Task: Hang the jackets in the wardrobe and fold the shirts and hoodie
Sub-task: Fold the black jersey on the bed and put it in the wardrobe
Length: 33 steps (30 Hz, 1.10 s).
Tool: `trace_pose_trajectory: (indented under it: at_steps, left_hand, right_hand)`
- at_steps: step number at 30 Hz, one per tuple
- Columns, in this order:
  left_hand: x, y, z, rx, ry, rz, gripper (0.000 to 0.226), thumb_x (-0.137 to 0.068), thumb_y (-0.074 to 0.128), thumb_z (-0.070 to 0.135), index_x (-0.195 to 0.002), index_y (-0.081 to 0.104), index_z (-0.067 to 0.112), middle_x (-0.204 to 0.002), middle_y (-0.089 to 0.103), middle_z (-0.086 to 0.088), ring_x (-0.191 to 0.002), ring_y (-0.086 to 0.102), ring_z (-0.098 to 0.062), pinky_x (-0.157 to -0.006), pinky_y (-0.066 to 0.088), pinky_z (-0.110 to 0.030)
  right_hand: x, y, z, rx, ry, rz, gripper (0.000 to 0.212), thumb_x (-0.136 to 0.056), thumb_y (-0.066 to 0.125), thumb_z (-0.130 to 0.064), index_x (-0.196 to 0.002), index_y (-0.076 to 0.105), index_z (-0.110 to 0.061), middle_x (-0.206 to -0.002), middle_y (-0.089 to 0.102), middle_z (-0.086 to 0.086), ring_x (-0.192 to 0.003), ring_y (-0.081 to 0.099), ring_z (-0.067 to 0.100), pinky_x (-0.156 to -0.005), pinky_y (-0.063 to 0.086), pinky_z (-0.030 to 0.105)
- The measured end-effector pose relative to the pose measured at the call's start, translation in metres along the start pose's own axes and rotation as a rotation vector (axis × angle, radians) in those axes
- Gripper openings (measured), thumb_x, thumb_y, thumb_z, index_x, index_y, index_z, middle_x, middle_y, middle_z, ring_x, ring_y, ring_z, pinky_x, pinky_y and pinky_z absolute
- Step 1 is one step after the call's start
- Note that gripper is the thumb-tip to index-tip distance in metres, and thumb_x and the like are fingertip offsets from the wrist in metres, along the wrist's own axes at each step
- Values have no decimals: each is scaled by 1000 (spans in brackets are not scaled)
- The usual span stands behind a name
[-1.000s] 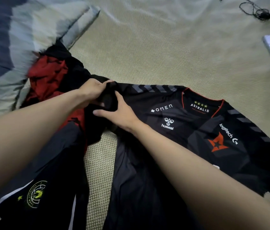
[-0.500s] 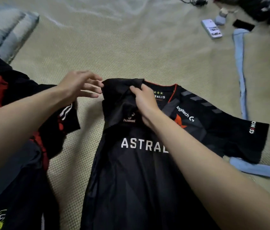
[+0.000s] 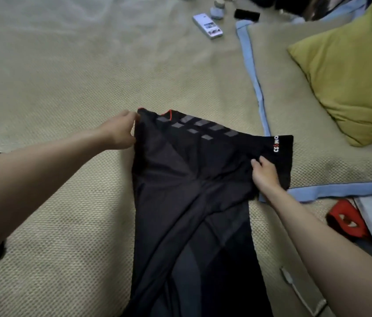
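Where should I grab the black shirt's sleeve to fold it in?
Probably pinch the sleeve at its outer cuff edge, coming from the right side. It sticks out flat over the blue-edged mat, so that edge is free. The right hand already rests on it.

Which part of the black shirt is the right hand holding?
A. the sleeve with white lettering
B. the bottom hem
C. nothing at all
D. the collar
A: the right hand takes its grip on the black shirt at the sleeve, just below the white lettering.
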<state>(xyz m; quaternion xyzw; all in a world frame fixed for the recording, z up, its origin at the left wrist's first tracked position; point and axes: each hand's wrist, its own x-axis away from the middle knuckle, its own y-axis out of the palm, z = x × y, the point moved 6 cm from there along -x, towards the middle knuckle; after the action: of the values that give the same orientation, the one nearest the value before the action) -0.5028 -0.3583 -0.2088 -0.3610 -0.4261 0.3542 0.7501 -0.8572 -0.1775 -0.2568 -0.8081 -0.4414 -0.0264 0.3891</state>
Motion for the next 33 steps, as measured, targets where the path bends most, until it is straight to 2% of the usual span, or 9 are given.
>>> trace_pose_trajectory:
  at_steps: [4,9,14,18,21,25,28,31,33]
  left_hand:
    - [-36,3,33,-189,88,21,63,-87,63,20,-145,41,12,-146,46,-11,-130,48,-34,-104,42,-46]
    - [-81,11,42,-343,47,-65,63,-99,48,32,-156,26,18,-161,32,-6,-147,32,-32,-117,26,-52]
    - [-104,17,51,-330,79,-75,51,-96,62,34,-143,49,21,-139,54,-8,-129,51,-31,-104,43,-51]
    - [-108,6,54,-210,124,41,23,-92,71,29,-111,69,17,-114,63,-7,-100,59,-24,-81,49,-39]
    - [-109,5,41,-128,67,-11,17,-88,75,22,-102,73,12,-103,72,-7,-88,62,-20,-73,45,-31]
    - [-110,-4,36,112,-8,34,15,-87,78,23,-97,76,13,-98,71,-5,-92,63,-20,-74,46,-28]
    - [-112,-6,44,311,-43,104,16,-87,78,22,-97,75,10,-93,66,-3,-83,58,-13,-69,46,-21]
    - [-117,2,55,316,-77,137,16,-88,76,21,-98,72,9,-86,63,4,-77,56,-7,-66,43,-18]
    - [-115,9,61,235,-100,194,23,-90,74,25,-108,69,12,-99,67,-2,-93,62,-17,-80,48,-27]
  right_hand:
    - [-9,6,9,-81,-67,130,30,-106,44,-18,-121,64,-2,-124,68,12,-118,60,28,-104,44,39]
    - [-5,5,4,-159,-124,208,26,-107,41,-13,-116,64,-7,-108,65,-4,-104,59,16,-95,45,30]
    - [-15,-13,6,-154,-150,253,23,-107,42,-18,-106,64,-10,-101,68,-4,-99,63,18,-94,49,36]
    - [-24,-26,12,-41,-164,266,34,-108,40,-27,-129,61,-10,-123,69,2,-116,62,24,-102,48,42]
    - [-28,-34,6,-61,-214,282,35,-109,40,-25,-134,60,-11,-124,68,1,-113,62,15,-97,47,27]
    - [-36,-54,-7,-89,-270,346,28,-108,42,-20,-123,64,-11,-99,64,-7,-86,58,8,-78,46,24]
    - [-47,-77,-6,-47,-264,427,26,-107,44,-17,-121,64,-7,-104,61,-6,-96,56,11,-75,38,17]
    - [-54,-84,0,59,-230,406,26,-106,47,-20,-123,62,-8,-109,64,-2,-101,59,16,-83,40,25]
    - [-56,-81,3,66,-193,350,25,-104,53,-25,-125,59,-12,-114,67,3,-108,61,18,-87,45,29]
